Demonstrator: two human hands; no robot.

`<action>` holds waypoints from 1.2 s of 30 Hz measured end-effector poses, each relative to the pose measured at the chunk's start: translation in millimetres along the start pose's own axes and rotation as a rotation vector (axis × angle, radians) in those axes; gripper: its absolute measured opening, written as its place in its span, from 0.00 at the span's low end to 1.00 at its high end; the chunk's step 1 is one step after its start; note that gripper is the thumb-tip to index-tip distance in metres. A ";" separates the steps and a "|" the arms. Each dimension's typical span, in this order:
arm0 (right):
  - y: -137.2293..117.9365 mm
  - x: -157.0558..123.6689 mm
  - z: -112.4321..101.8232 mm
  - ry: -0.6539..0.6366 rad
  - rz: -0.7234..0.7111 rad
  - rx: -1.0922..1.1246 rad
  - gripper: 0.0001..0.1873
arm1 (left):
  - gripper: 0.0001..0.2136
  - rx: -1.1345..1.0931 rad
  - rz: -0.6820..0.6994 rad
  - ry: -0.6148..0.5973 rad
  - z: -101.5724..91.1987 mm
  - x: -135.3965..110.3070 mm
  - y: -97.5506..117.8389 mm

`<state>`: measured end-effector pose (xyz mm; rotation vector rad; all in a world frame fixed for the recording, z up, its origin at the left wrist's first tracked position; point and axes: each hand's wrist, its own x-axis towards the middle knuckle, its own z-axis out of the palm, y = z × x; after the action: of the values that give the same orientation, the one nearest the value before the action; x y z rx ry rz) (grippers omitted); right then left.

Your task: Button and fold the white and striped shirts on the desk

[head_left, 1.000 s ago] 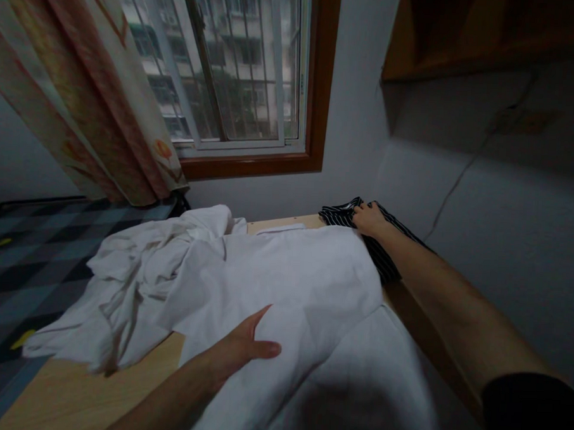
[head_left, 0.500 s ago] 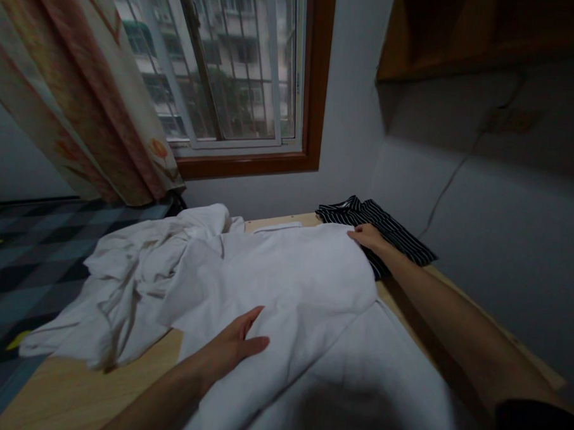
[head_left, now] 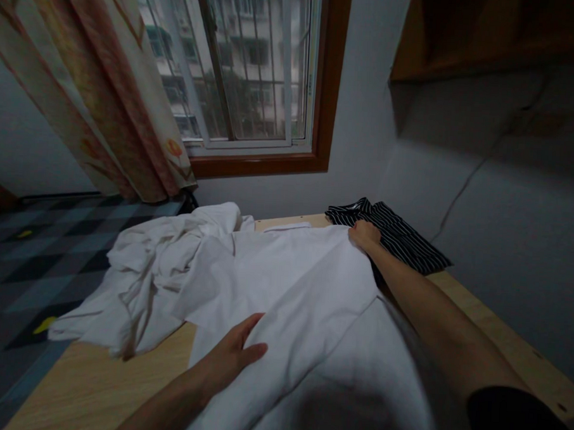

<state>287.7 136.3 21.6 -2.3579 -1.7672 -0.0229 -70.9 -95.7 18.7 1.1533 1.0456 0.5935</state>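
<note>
A white shirt (head_left: 288, 291) lies spread on the wooden table (head_left: 94, 384). My left hand (head_left: 233, 358) rests flat on its near left part, fingers stretched out. My right hand (head_left: 363, 233) reaches to the shirt's far right corner with its fingers curled on the cloth. Just beyond that hand lies a black striped garment (head_left: 395, 235), folded, at the table's far right. A crumpled heap of white cloth (head_left: 156, 266) sits to the left of the shirt.
A grey wall runs along the table's right side, with a wooden shelf (head_left: 489, 40) above. A barred window (head_left: 246, 67) and a patterned curtain (head_left: 97, 86) stand behind. Checked floor tiles (head_left: 23, 254) lie to the left.
My right hand has come off the striped garment and now grips the white shirt's far right corner. The left hand has stayed on the shirt.
</note>
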 end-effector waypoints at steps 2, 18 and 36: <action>-0.1 0.0 -0.2 -0.019 0.051 -0.010 0.25 | 0.30 0.078 0.026 0.019 -1.2 0.6 -1.2; -12.3 -4.2 5.3 0.227 -0.120 -0.186 0.20 | 0.21 0.554 0.168 0.182 4.0 -9.3 0.8; 41.1 -131.6 14.0 0.007 -0.538 -0.190 0.33 | 0.35 1.369 0.453 -0.233 15.9 -16.3 -12.0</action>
<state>287.6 2.7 -15.0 -1.9084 -2.4314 -0.2852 -65.1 -120.4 13.9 2.6236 0.9437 -0.0262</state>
